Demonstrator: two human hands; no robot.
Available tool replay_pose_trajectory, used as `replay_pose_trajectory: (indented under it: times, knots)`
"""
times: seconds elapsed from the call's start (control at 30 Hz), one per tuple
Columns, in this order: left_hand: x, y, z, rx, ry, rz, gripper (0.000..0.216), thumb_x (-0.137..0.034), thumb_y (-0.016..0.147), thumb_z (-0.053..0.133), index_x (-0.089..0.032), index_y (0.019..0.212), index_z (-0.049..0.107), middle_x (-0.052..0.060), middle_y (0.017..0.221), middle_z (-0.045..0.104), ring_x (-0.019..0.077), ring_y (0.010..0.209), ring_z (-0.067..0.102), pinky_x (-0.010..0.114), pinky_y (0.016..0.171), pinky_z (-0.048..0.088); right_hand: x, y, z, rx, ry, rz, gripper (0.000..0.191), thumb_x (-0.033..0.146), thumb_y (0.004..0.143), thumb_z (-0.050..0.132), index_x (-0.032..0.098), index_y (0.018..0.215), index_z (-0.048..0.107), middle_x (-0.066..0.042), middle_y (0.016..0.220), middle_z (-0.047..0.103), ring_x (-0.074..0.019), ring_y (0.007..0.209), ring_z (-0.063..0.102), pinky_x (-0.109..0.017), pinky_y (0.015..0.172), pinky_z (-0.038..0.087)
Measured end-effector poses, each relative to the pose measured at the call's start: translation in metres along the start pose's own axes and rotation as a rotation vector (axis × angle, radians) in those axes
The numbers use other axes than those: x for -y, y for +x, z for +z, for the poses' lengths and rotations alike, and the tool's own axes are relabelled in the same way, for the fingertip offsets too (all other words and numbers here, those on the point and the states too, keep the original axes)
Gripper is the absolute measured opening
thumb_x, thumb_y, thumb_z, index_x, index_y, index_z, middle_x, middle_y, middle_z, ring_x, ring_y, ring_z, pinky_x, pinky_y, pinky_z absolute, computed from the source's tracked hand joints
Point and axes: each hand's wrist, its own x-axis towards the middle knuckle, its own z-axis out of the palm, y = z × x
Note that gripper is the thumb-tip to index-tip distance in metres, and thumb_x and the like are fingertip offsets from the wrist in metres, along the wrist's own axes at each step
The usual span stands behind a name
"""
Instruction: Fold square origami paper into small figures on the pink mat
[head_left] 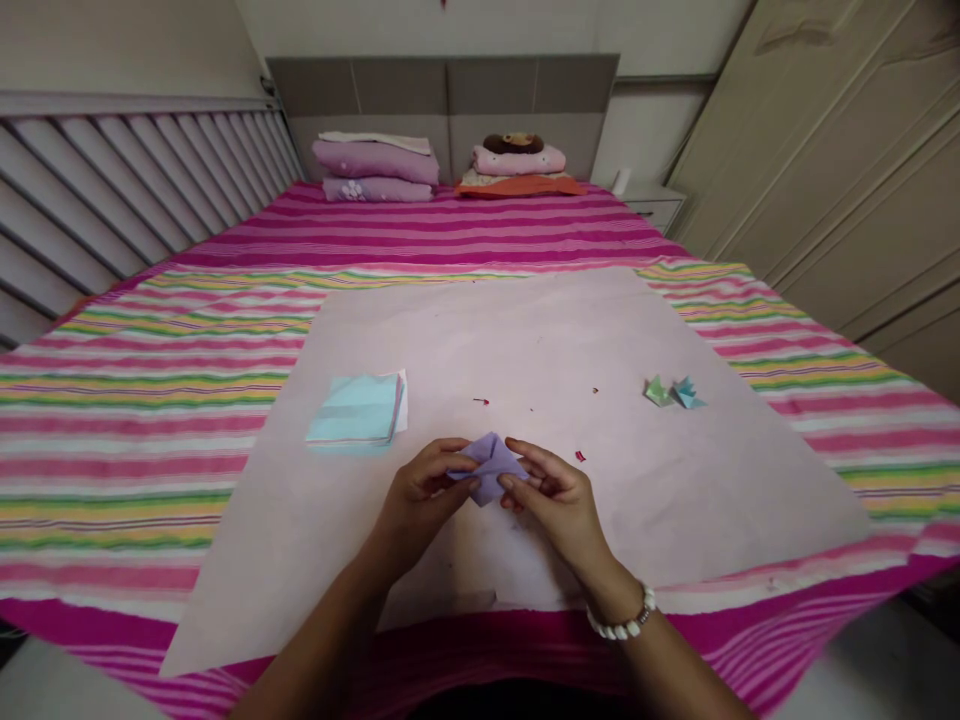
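A small folded piece of purple origami paper is held between both hands above a large pale sheet. My left hand pinches its left corner between thumb and fingers. On the opposite side, my right hand grips the right corner, thumb in front and fingers behind. Creases and a raised flap show on the paper's face; its back is hidden. To the left lies a stack of light blue square paper. Two finished-looking folded pieces, one green and one blue, rest on the right.
Tiny red scraps and a small pin-like bit lie on the sheet. Beneath it is a bed with a striped cover. Folded purple bedding and a pink pile sit by the headboard. A slatted rail runs along the left.
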Motion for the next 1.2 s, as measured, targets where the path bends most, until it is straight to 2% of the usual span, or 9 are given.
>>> replay_pose_trajectory:
  times: [0.13,0.23,0.37,0.53,0.63,0.7,0.9,1.1,1.2]
  knots:
    - [-0.002,0.0,-0.002,0.022,0.018,-0.005,0.005,-0.019,0.075,0.068,-0.02,0.075,0.073,0.007,0.108,0.058,0.0178,0.09,0.06,0.027,0.07,0.052,0.002,-0.001,-0.001,0.026,-0.025,-0.033,0.032,0.023,0.069,0.076,0.025,0.101,0.073,-0.002,0.076,0.073,-0.0123,0.051,0.063,-0.025,0.047,0.052]
    - [-0.005,0.0,-0.002,0.017,0.04,-0.011,0.007,-0.02,0.075,0.066,-0.019,0.07,0.072,0.008,0.106,0.058,0.0166,0.084,0.06,0.025,0.063,0.051,0.003,-0.003,-0.001,0.038,-0.019,-0.035,0.038,0.024,0.07,0.075,0.026,0.107,0.07,-0.003,0.082,0.074,-0.0126,0.053,0.064,-0.026,0.047,0.053]
    - [-0.007,0.0,-0.001,0.016,0.057,0.001,0.01,-0.019,0.075,0.066,-0.019,0.066,0.07,0.007,0.103,0.059,0.0138,0.077,0.059,0.024,0.061,0.05,0.003,-0.004,-0.002,0.063,-0.043,-0.046,0.032,0.022,0.071,0.073,0.026,0.102,0.072,-0.004,0.089,0.074,-0.0118,0.053,0.063,-0.027,0.05,0.055]
    - [-0.008,-0.001,0.0,0.003,0.035,-0.016,0.009,-0.021,0.074,0.068,-0.018,0.066,0.07,0.007,0.103,0.061,0.0141,0.077,0.059,0.024,0.061,0.05,0.002,-0.006,-0.004,0.056,-0.111,-0.134,0.04,0.018,0.075,0.068,0.03,0.114,0.067,-0.002,0.084,0.072,-0.0126,0.056,0.065,-0.027,0.052,0.055]
    - [-0.008,-0.001,0.001,0.002,0.007,-0.029,0.009,-0.024,0.074,0.07,-0.018,0.067,0.07,0.007,0.098,0.064,0.0149,0.076,0.06,0.025,0.061,0.05,0.004,-0.006,-0.004,0.104,-0.175,-0.198,0.025,0.02,0.078,0.066,0.028,0.1,0.073,-0.005,0.093,0.072,-0.0132,0.057,0.064,-0.028,0.053,0.056]
    - [-0.009,-0.001,0.001,0.013,-0.019,-0.031,0.008,-0.025,0.074,0.07,-0.018,0.07,0.07,0.007,0.094,0.065,0.015,0.074,0.06,0.026,0.062,0.051,0.005,-0.006,-0.005,0.131,-0.188,-0.22,0.016,0.022,0.08,0.065,0.026,0.091,0.075,-0.005,0.091,0.072,-0.0139,0.058,0.064,-0.028,0.053,0.056]
    - [-0.013,-0.002,-0.001,0.043,0.023,-0.025,0.01,-0.024,0.076,0.068,-0.02,0.068,0.072,0.007,0.091,0.068,0.0174,0.079,0.062,0.028,0.068,0.05,0.004,-0.005,-0.008,0.148,-0.183,-0.225,0.012,0.023,0.08,0.064,0.025,0.081,0.076,-0.006,0.088,0.069,-0.0159,0.065,0.064,-0.029,0.056,0.056]
    - [-0.014,-0.004,-0.002,0.055,0.026,-0.074,0.011,-0.023,0.079,0.065,-0.02,0.087,0.073,0.006,0.093,0.069,0.0169,0.083,0.063,0.029,0.074,0.05,0.006,-0.005,-0.007,0.124,-0.153,-0.206,0.014,0.022,0.081,0.062,0.026,0.082,0.075,-0.005,0.086,0.067,-0.0166,0.07,0.064,-0.029,0.059,0.055]
    - [-0.014,-0.004,-0.001,0.061,-0.08,-0.119,0.023,-0.022,0.076,0.07,-0.021,0.099,0.067,0.004,0.094,0.069,0.0154,0.083,0.064,0.026,0.071,0.05,0.006,-0.005,-0.006,0.105,-0.155,-0.201,0.012,0.022,0.081,0.062,0.025,0.082,0.074,-0.005,0.087,0.067,-0.0149,0.065,0.063,-0.029,0.058,0.054]
